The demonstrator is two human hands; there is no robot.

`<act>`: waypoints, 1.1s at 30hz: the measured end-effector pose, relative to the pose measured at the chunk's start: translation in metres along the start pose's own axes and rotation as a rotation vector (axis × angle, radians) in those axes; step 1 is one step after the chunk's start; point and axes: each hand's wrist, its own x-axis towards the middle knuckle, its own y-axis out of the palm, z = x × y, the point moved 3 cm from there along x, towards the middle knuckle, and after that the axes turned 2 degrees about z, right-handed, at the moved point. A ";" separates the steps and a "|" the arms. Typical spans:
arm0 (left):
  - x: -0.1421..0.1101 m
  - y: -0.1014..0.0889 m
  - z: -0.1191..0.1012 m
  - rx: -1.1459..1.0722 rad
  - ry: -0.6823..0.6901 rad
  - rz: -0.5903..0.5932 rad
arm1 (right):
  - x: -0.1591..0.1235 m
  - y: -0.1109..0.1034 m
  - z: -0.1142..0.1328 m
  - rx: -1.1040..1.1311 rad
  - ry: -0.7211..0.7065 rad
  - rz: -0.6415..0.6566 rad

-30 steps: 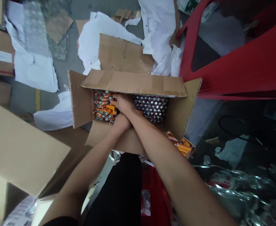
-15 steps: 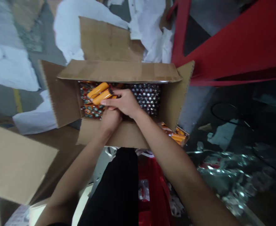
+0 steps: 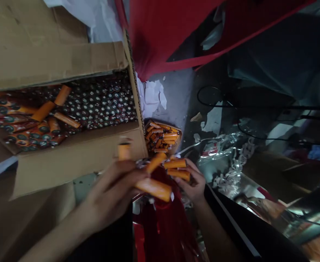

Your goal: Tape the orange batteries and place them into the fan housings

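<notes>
My left hand (image 3: 113, 193) is closed around orange cylindrical battery cells (image 3: 155, 189), with some sticking out between its fingers. My right hand (image 3: 194, 182) pinches two or more such cells (image 3: 176, 163) by their ends, close beside the left one. Both hands are in front of the large cardboard box (image 3: 80, 160), over a red surface, and motion blurs the left. Inside the box stand rows of cells with round metal ends (image 3: 102, 102). Several loose orange cells (image 3: 43, 111) lie on top of the rows at the left.
A small open carton (image 3: 179, 140) of jumbled orange cells sits against the box's right side. Red cloth or sheeting (image 3: 171, 29) hangs beyond. To the right lie a black cable (image 3: 258, 106), torn paper (image 3: 214, 118) and crumpled clear plastic (image 3: 217, 149).
The view has swung right. Both hands have left the box's inside, carrying orange cells out toward my lap, and are now a little apart.
</notes>
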 end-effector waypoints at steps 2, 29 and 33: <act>0.020 0.046 0.004 -0.013 0.156 0.214 | -0.008 -0.010 -0.034 -0.088 0.082 -0.205; 0.100 0.162 0.129 0.170 -0.822 0.044 | 0.074 0.052 -0.203 0.304 0.651 -0.099; 0.105 0.161 0.136 0.179 -0.861 0.033 | 0.059 0.042 -0.206 0.297 0.656 -0.154</act>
